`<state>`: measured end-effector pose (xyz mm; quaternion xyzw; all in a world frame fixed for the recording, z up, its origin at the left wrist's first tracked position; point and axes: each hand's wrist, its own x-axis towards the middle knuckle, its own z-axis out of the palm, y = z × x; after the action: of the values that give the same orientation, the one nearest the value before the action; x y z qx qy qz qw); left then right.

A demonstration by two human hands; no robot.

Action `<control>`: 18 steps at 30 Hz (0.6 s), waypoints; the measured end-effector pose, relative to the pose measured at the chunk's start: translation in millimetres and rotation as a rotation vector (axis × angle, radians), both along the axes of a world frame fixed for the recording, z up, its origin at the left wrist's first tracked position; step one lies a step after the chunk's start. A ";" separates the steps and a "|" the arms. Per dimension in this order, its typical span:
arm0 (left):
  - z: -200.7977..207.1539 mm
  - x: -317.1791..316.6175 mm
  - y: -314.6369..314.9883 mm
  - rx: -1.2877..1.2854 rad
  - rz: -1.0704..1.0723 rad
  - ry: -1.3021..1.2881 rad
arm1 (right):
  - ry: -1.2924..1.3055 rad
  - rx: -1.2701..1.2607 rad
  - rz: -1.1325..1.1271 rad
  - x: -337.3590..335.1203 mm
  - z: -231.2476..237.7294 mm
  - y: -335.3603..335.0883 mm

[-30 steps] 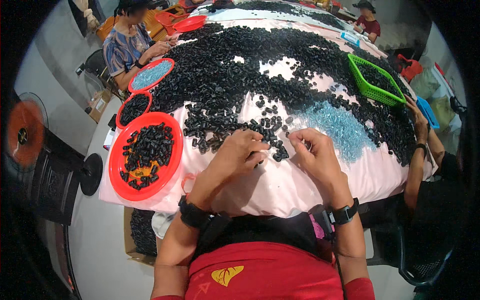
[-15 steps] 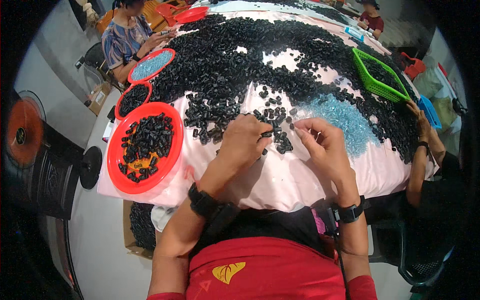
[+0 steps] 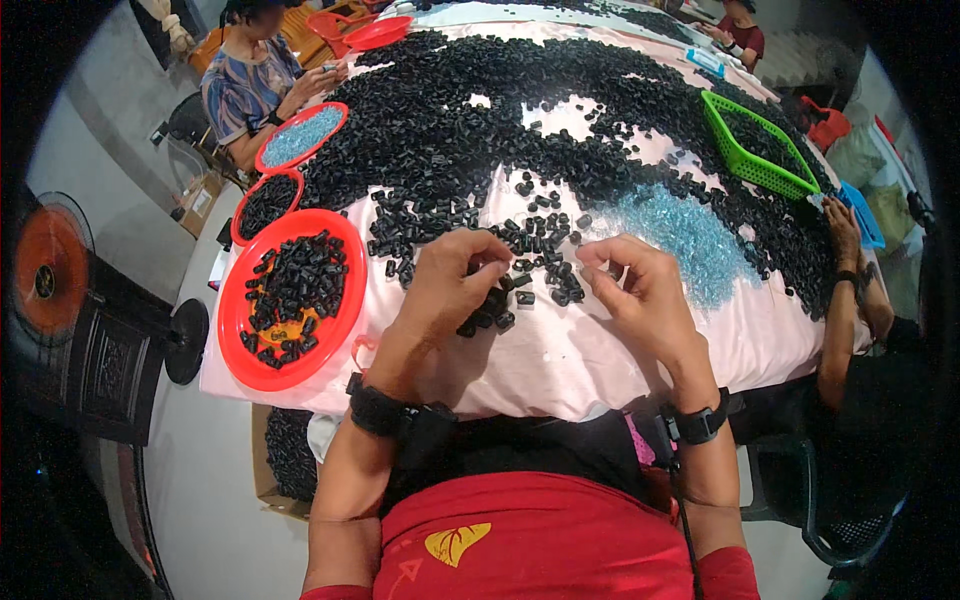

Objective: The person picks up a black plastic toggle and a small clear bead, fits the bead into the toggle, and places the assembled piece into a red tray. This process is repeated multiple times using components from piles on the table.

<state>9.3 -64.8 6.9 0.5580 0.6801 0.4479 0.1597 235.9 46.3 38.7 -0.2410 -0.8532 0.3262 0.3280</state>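
My left hand [image 3: 455,280] hovers low over the pink cloth [image 3: 560,370], thumb and forefinger curled nearly tip to tip; anything between them is too small to make out. Short black plastic cylinders [image 3: 490,310] lie beside and below it. Across a small gap, my right hand [image 3: 640,285] is pinched at thumb and forefinger, and what it may hold cannot be made out. Between the hands lie loose black cylinders [image 3: 540,235]. A heap of small clear bluish plastic pieces [image 3: 690,245] spreads just beyond my right hand.
A red tray [image 3: 233,345] of black cylinders stands left, with smaller red bowls [image 3: 237,222] [image 3: 262,155] behind it. A green basket [image 3: 735,160] stands right. Black pieces [image 3: 430,100] cover the table's far part. Co-workers sit left and far right; another's hands [image 3: 845,235] are at right.
My left hand has drawn back to the left, away from my right hand, uncovering black cylinders near it. The right hand stays nearly in place. The co-worker's hands at right have shifted slightly.
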 end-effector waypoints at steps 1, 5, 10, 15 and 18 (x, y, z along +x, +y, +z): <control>0.7 -1.9 -0.6 0.024 0.021 -0.008 | -0.002 0.001 0.001 0.0 0.6 -0.4; 0.0 0.6 1.0 0.028 -0.031 0.098 | -0.004 -0.001 0.013 -2.9 -1.2 -1.6; -10.5 15.3 3.1 0.035 -0.014 0.371 | -0.004 -0.032 0.011 -2.5 -0.8 -3.2; -9.1 11.2 4.2 -0.033 -0.039 0.369 | -0.046 -0.070 0.038 -3.3 1.0 -6.3; -7.4 7.0 5.6 -0.022 -0.053 0.357 | -0.020 -0.027 0.083 -5.9 -3.9 -5.5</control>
<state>16.3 -59.2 -0.5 0.6447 0.6874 0.3300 0.0546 230.0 40.7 34.8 -0.2132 -0.8610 0.3488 0.3025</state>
